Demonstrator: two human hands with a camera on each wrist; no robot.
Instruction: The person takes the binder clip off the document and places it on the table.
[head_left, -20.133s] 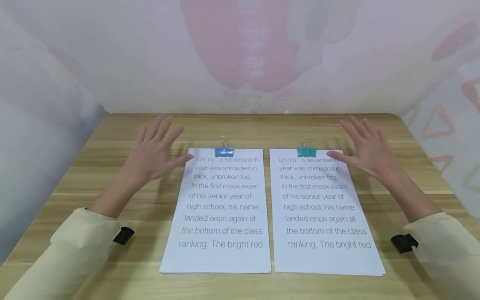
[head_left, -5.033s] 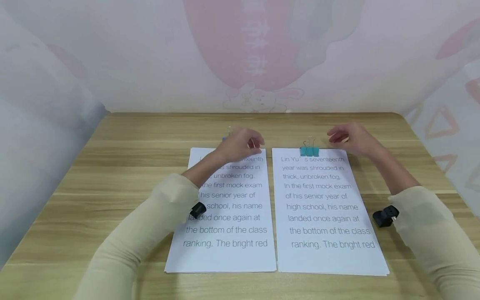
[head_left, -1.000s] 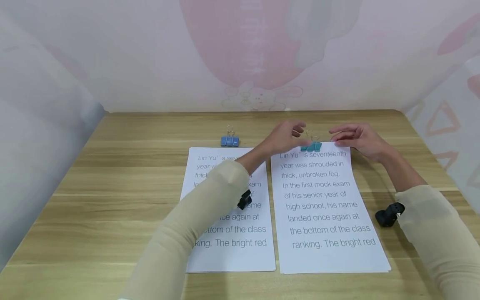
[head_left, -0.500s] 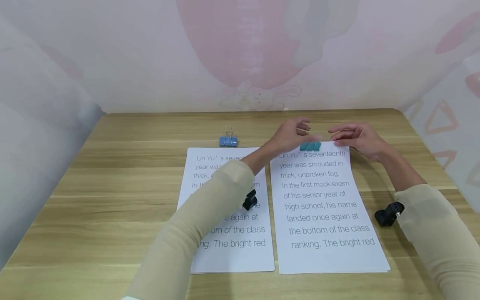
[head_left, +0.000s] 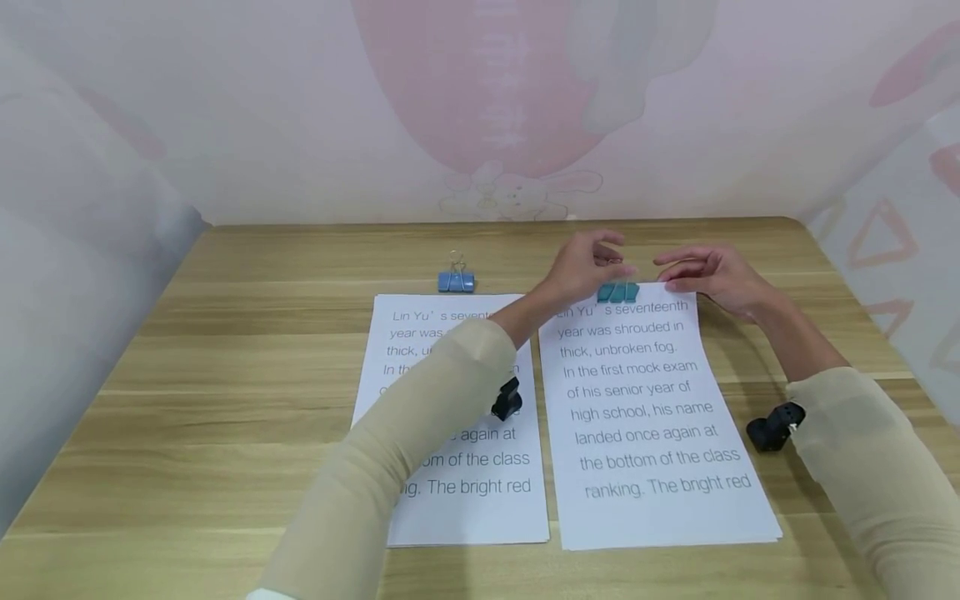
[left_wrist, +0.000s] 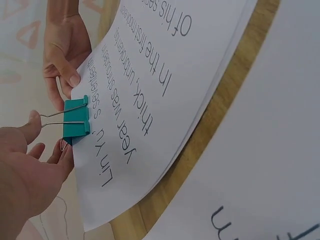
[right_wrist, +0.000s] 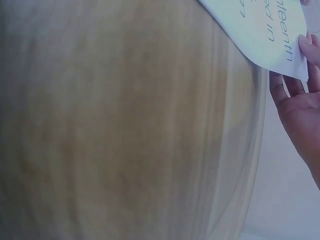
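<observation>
A wooden table (head_left: 247, 350) holds two stacks of printed paper side by side; the green clip (head_left: 618, 292) is the landmark here, sitting on the far edge of the right paper stack (head_left: 652, 417). Far to the left of the green clip lies the left paper stack (head_left: 480, 475); a blue clip (head_left: 456, 282) sits on the bare wood just past its far edge, off the paper, well to the left of the green clip. A long sleeve (head_left: 390, 467) crosses over the left stack, and a small black camera (head_left: 507, 400) is strapped at its wrist. The left hand (head_left: 583, 268) is right at the green clip, on its left side; in the left wrist view its thumb tip touches the wire handles of the clip (left_wrist: 76, 116), and a finger lies under the paper edge just beside the clip; the fingers are curled round the clip, lightly, not squeezed tight. The green clip bites the top edge of the right paper stack (left_wrist: 165, 100), which lifts a little off the table there. Just to the right of the green clip, the right hand (head_left: 712, 273) pinches the top edge of the same stack between thumb and fingers (left_wrist: 67, 75); in the right wrist view the fingers (right_wrist: 305, 60) touch the paper corner (right_wrist: 272, 35). Further right of the clip, another black camera (head_left: 772, 427) sits at the right wrist.
</observation>
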